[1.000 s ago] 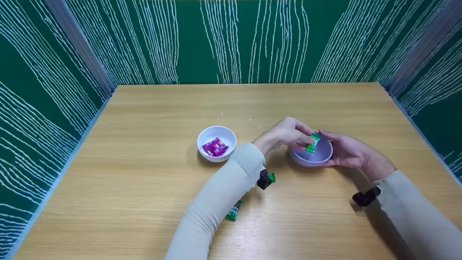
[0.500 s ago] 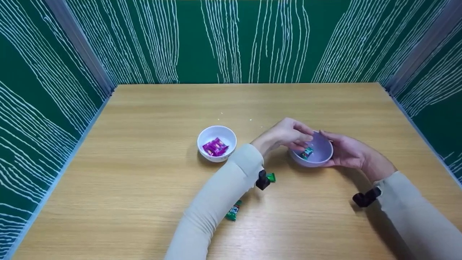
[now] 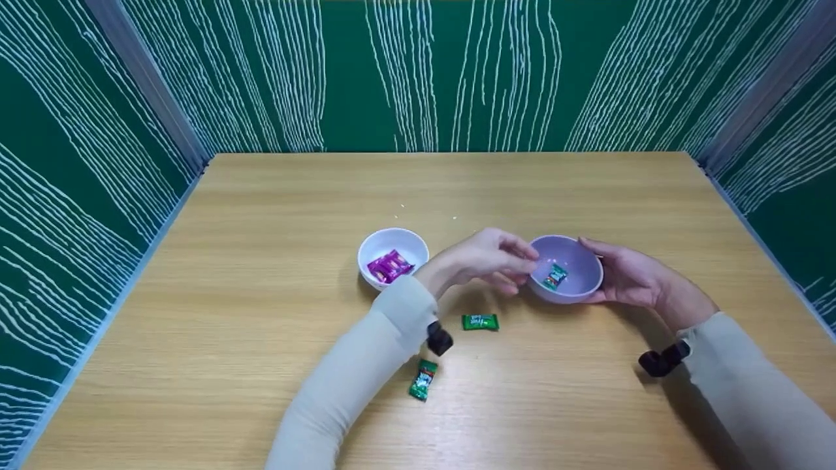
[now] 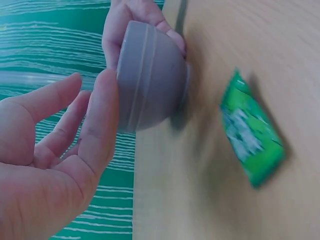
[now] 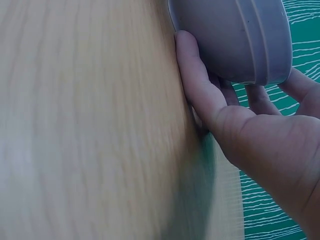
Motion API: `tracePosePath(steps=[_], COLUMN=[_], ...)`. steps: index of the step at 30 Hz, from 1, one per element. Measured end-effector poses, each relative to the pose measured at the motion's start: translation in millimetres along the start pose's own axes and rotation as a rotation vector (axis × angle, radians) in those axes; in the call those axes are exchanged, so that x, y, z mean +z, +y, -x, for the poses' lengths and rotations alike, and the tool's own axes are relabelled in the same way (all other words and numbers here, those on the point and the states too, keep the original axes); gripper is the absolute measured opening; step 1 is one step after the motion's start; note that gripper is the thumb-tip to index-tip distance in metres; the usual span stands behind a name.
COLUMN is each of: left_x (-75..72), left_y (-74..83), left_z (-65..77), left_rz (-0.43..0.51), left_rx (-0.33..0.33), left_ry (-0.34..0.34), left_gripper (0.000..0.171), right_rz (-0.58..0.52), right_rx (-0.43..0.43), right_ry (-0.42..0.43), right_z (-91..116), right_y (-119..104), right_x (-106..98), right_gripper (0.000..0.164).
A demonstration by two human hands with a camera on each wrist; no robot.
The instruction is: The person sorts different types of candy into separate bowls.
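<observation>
A purple bowl (image 3: 565, 294) stands on the table at the right, with one green candy packet (image 3: 555, 277) inside. My right hand (image 3: 630, 274) holds the bowl from its right side, thumb by the far rim and fingers low on the near wall. At the opposite rim is my left hand (image 3: 493, 260), empty, its fingers loosely spread, as the left wrist view also shows. Below it on the table lies a second green packet (image 3: 480, 322). A third green packet (image 3: 423, 380) lies nearer the front, beside the left sleeve.
Left of the purple bowl stands a white bowl (image 3: 375, 245) holding purple packets (image 3: 390, 266); the left forearm passes close to its near side. Tiny pale crumbs dot the wooden table (image 3: 294, 189) behind the bowls. A green wall (image 3: 356, 78) with white lines rises at the back.
My left hand let the green packet drop into the purple bowl, then drew back left to the rim. Both packets on the table now show fully. My right hand stayed on the bowl.
</observation>
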State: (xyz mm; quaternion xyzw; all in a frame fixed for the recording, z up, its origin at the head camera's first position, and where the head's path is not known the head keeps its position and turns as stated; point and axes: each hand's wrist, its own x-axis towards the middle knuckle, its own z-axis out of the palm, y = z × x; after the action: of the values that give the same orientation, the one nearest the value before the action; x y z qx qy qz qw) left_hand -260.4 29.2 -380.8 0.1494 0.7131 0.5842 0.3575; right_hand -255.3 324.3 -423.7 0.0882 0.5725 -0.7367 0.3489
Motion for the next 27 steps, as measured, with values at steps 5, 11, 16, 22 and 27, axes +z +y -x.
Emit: tracePosePath(steps=[5, 11, 16, 22, 27], left_x=[-10.6, -11.2, -8.4, -9.5, -6.2], left_y=[-11.7, -32.0, -45.3, -50.4, -52.4], left_z=[14.9, 29.1, 33.5, 36.5, 34.4], left_rz=[-0.028, -0.052, -0.134, -0.301, -0.416], left_rx=[0.012, -0.003, 0.013, 0.052, 0.044], left_ry=[-0.024, -0.050, -0.036, -0.008, 0.013], left_gripper=[0.035, 0.034, 0.034, 0.042, 0.047], right_rz=[-0.016, 0.006, 0.036, 0.039, 0.054], right_rx=[-0.005, -0.002, 0.005, -0.016, -0.017], right_ry=[0.009, 0.008, 0.022, 0.027, 0.044], right_z=[0, 0, 1, -2, -1], right_y=[-1, 1, 0, 0, 1], right_x=[0, 1, 3, 3, 4], right_gripper=[0.049, 0.043, 0.047, 0.046, 0.052])
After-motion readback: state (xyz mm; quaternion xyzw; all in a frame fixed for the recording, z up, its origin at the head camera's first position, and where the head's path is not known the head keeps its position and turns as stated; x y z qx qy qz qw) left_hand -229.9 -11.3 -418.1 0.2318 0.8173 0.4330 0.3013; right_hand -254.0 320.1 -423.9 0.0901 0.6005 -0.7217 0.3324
